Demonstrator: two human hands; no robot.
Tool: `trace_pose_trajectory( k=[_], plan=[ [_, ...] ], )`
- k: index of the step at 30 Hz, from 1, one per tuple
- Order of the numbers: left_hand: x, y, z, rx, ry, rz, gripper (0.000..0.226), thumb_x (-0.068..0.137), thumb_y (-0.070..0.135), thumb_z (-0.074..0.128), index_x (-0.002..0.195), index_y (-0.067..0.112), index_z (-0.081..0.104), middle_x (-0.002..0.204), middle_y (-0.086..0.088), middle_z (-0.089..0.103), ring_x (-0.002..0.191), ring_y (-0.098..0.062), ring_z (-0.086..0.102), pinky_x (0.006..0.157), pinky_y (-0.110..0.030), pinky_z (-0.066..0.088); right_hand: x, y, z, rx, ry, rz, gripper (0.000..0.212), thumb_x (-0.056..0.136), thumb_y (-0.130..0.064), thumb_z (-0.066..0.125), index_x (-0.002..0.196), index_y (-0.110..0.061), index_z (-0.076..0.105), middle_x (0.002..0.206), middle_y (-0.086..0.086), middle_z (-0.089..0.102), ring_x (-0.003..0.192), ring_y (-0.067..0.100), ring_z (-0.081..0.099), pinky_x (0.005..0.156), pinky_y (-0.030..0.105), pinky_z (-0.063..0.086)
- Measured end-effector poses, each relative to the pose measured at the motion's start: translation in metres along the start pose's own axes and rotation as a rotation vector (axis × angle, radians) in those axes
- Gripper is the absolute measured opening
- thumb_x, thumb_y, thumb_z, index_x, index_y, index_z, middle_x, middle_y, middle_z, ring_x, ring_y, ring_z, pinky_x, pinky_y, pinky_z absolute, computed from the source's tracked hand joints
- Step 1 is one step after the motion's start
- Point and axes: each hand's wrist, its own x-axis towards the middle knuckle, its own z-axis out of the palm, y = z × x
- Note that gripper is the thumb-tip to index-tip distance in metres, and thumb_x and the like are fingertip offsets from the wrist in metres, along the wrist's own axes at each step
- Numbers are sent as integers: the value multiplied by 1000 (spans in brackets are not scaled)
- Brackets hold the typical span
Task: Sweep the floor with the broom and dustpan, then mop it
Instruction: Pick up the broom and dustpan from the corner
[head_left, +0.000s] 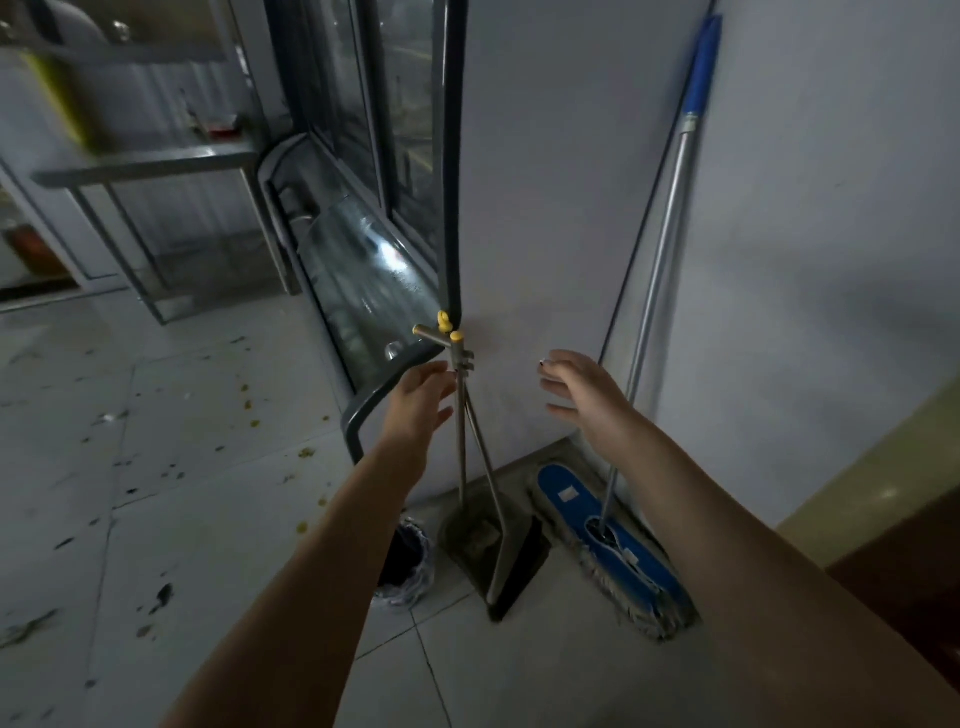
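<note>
A broom (514, 561) and a metal dustpan (470, 535) stand together against the white wall, their steel handles meeting at a yellow-capped top (451, 335). My left hand (421, 400) reaches out with straight fingers, its fingertips at the handles just below that top. My right hand (582, 395) hovers open to the right, between the handles and the mop pole, touching nothing. A flat mop with a blue pad (618, 551) lies on the floor, its silver pole with a blue grip (670, 228) leaning on the wall.
Dark scraps and yellow crumbs (156, 597) litter the pale tiled floor on the left. A small lined bin (405, 561) sits left of the dustpan. A glass-fronted display case (363, 270) and a metal table (156, 166) stand behind.
</note>
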Motion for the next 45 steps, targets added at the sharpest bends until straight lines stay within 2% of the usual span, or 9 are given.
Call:
trace_pose_trajectory(
  k=[3, 7, 11, 15, 23, 34, 37, 40, 45],
  plan=[
    [23, -2, 30, -15, 64, -1, 11, 92, 13, 52, 92, 24, 57, 100, 0, 63, 99, -12, 59, 87, -33, 46, 39, -5, -20, 0, -59, 21, 13, 95, -27, 51, 108, -26, 52, 119, 2, 55, 103, 12, 54, 90, 32, 47],
    [50, -10, 52, -21, 147, -19, 12, 92, 12, 52, 89, 22, 57, 96, 1, 63, 96, -11, 59, 88, -34, 47, 85, -2, -32, 2, -128, 45, 5, 95, -28, 51, 96, -29, 55, 114, 0, 58, 105, 12, 55, 86, 30, 47],
    [82, -17, 51, 5, 213, -50, 12, 93, 14, 52, 103, 18, 55, 101, 3, 61, 98, -10, 58, 91, -33, 47, 129, 0, -32, 26, -160, 75, 8, 95, -28, 50, 92, -32, 56, 111, -1, 61, 104, 12, 56, 86, 31, 46],
    [115, -19, 45, 30, 250, -50, 18, 94, 14, 50, 111, 16, 54, 101, 2, 61, 101, -12, 58, 91, -33, 47, 168, 6, -21, 25, -194, 117, 8, 95, -26, 50, 93, -31, 57, 115, 2, 61, 107, 14, 57, 86, 31, 46],
    [208, -20, 31, 30, 208, -71, 11, 94, 14, 50, 94, 25, 52, 98, 3, 60, 102, -15, 57, 93, -35, 46, 259, 14, 16, -1, -178, 260, 15, 97, -20, 50, 110, -14, 53, 122, 8, 59, 114, 20, 55, 101, 38, 43],
    [300, -57, 10, 146, 178, -183, 20, 93, 18, 52, 112, 15, 56, 101, -2, 61, 94, -14, 57, 85, -32, 48, 340, 66, 51, -88, -305, 392, 25, 96, -32, 50, 117, -18, 48, 132, 7, 53, 125, 21, 48, 107, 42, 36],
    [313, -65, 4, 193, 166, -160, 11, 92, 18, 54, 100, 24, 59, 98, 3, 63, 93, -12, 59, 84, -31, 49, 362, 82, 54, -81, -304, 407, 27, 94, -32, 53, 116, -15, 52, 127, 8, 55, 120, 19, 51, 106, 42, 37],
    [325, -71, -2, 239, 199, -79, 20, 90, 15, 57, 89, 34, 59, 95, 10, 65, 91, -6, 61, 86, -30, 50, 384, 94, 63, -98, -320, 412, 37, 92, -37, 55, 121, -14, 52, 122, 6, 56, 116, 18, 51, 106, 43, 37],
    [338, -80, -1, 190, 236, -37, 25, 89, 8, 57, 87, 33, 61, 93, 12, 67, 90, -3, 63, 86, -28, 51, 408, 111, 75, -146, -385, 417, 54, 89, -48, 56, 130, -15, 49, 131, 4, 53, 122, 21, 46, 96, 36, 39]
  ],
)
